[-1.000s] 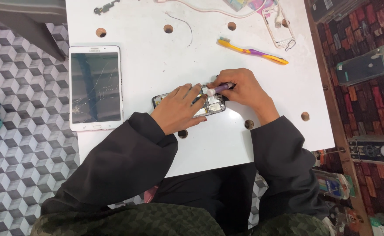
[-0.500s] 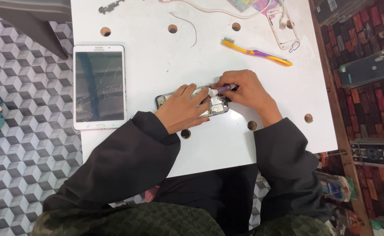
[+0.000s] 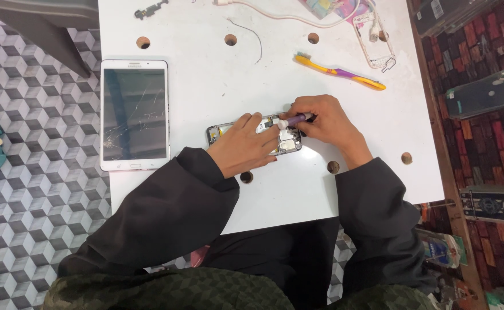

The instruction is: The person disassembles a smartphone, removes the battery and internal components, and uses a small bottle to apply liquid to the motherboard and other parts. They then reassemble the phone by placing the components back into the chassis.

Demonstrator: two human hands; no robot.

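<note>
Both hands have stayed on the opened phone (image 3: 223,131) since the earlier frames; only the view has slid a little, so the tablet sits slightly further right in the picture than before. The left hand (image 3: 246,146) lies flat over the middle of the phone, fingers together and pressed down on it, pinning it to the white table (image 3: 206,86). The right hand (image 3: 326,123) is curled, its fingertips pinching a small purple tool (image 3: 295,119) with a white tip, which points left and meets the phone's exposed inner parts just beside the left hand's fingertips. The phone lies flat near the middle of the table, long side running left to right, its left end sticking out from under the left hand.

Left of the phone, a white tablet (image 3: 134,113) with a cracked dark screen lies near the table's left edge. Further away and to the right, a yellow and purple toothbrush (image 3: 339,72) lies at a slant. Beyond it a clear phone frame (image 3: 374,35) rests by a pale cable (image 3: 280,16). A thin wire (image 3: 252,37) lies on the far side, and a small dark metal part (image 3: 150,9) sits at the far left.
</note>
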